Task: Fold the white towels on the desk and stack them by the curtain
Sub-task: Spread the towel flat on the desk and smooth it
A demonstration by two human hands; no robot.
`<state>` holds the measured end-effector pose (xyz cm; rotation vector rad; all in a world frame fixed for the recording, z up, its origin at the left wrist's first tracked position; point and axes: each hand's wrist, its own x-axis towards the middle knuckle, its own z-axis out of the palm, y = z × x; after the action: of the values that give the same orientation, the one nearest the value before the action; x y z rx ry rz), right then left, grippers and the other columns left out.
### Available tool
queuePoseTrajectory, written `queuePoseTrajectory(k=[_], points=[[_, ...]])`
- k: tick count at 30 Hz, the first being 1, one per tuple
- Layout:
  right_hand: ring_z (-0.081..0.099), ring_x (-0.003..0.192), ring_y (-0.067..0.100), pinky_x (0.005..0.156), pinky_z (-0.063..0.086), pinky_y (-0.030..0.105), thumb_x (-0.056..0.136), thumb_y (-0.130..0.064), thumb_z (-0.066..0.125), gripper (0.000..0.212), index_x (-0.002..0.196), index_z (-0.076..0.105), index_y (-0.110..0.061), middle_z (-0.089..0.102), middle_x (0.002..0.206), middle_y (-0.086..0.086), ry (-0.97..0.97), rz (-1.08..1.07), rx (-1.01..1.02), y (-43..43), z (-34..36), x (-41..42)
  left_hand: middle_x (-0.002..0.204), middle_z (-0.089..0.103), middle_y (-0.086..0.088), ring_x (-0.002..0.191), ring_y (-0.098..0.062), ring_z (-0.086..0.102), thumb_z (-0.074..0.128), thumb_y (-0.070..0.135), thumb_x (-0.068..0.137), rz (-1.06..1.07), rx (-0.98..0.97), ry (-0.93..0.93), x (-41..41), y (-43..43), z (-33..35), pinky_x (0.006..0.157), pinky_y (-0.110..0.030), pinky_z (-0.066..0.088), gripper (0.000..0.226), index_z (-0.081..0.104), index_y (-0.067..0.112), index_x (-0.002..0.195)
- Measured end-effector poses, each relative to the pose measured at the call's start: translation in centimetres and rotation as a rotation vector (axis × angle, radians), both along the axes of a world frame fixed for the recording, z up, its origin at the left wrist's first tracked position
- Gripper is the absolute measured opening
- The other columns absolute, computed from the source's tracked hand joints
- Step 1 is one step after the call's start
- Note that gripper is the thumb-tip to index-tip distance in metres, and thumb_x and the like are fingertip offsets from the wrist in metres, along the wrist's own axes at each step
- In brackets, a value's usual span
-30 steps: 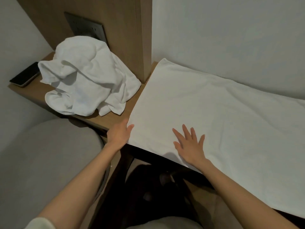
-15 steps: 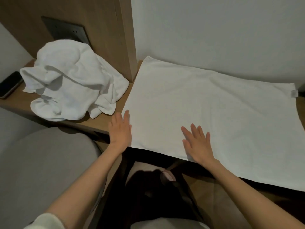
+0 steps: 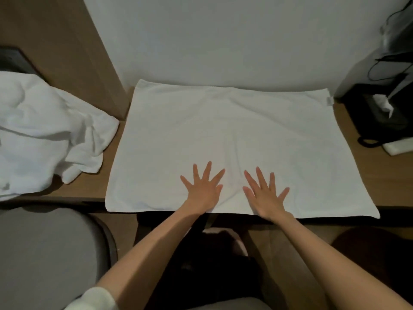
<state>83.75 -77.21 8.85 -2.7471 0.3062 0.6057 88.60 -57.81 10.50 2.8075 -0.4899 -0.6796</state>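
A white towel lies spread flat on the wooden desk, its far edge against the wall and its near edge hanging slightly over the desk's front. My left hand and my right hand rest side by side on the towel's near middle, palms down with fingers spread. A small tag shows at the towel's far right corner. A second white towel lies crumpled in a heap on the desk to the left.
A wooden panel rises between the two towels. A black tissue box, cables and a white remote-like object sit at the right. A grey padded chair stands at the lower left.
My left hand moved from the towel's left edge onto its near middle, beside the right hand. The view swung right, bringing the whole flat towel and the right-hand items into sight.
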Motion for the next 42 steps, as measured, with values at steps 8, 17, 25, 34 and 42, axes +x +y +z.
queuePoseTrajectory(k=[8,17,25,34,42], points=[[-0.022,0.137,0.051,0.106,-0.015,0.065,0.089,-0.071,0.009,0.057,0.141,-0.011,-0.058,-0.023,0.157,-0.01,0.073,-0.348,-0.091,-8.4,0.3,-2.3,0.134,0.038,-0.003,0.125,-0.034,0.036,0.028,0.04,0.099,0.153,0.139,-0.132,2.1,-3.3,1.6,0.1,-0.073,0.019,0.037,0.043,0.022,0.129],[-0.002,0.148,0.022,0.115,-0.003,0.056,0.1,-0.03,0.037,0.051,0.149,0.023,-0.033,0.004,0.161,-0.005,-0.268,-0.065,-0.105,-11.9,3.5,8.9,0.158,0.016,-0.004,0.145,-0.022,0.014,0.027,0.031,0.102,0.129,-0.018,-0.315,10.0,-13.9,2.3,0.115,-0.049,0.007,0.05,0.019,0.02,0.15],[-0.008,0.148,0.021,0.115,-0.004,0.058,0.103,-0.034,0.024,0.052,0.152,0.006,-0.034,-0.004,0.161,-0.007,-0.248,0.213,-0.116,-14.5,2.2,23.1,0.16,-0.01,-0.005,0.147,-0.028,-0.01,0.019,0.04,0.101,0.227,0.107,-0.316,18.5,-16.9,-0.6,0.115,-0.056,0.0,0.059,-0.001,0.022,0.153],[-0.018,0.145,0.028,0.096,-0.016,0.075,0.09,-0.07,0.007,0.054,0.141,-0.006,-0.06,-0.015,0.156,-0.024,-0.168,0.225,-0.096,-17.7,-2.7,31.4,0.157,-0.022,0.012,0.141,-0.029,-0.028,0.012,0.063,0.094,0.34,-0.105,-0.235,26.0,-18.2,-2.4,0.105,-0.068,-0.011,0.058,-0.006,0.048,0.147],[-0.011,0.145,0.034,0.097,-0.014,0.075,0.075,-0.086,0.009,0.072,0.141,0.006,-0.059,0.004,0.157,-0.022,-0.293,0.138,-0.153,-22.8,-3.3,31.5,0.154,-0.026,0.018,0.141,-0.035,-0.027,0.003,0.09,0.07,0.319,0.116,-0.192,28.0,-18.1,-4.3,0.098,-0.073,-0.016,0.08,-0.016,0.056,0.14]])
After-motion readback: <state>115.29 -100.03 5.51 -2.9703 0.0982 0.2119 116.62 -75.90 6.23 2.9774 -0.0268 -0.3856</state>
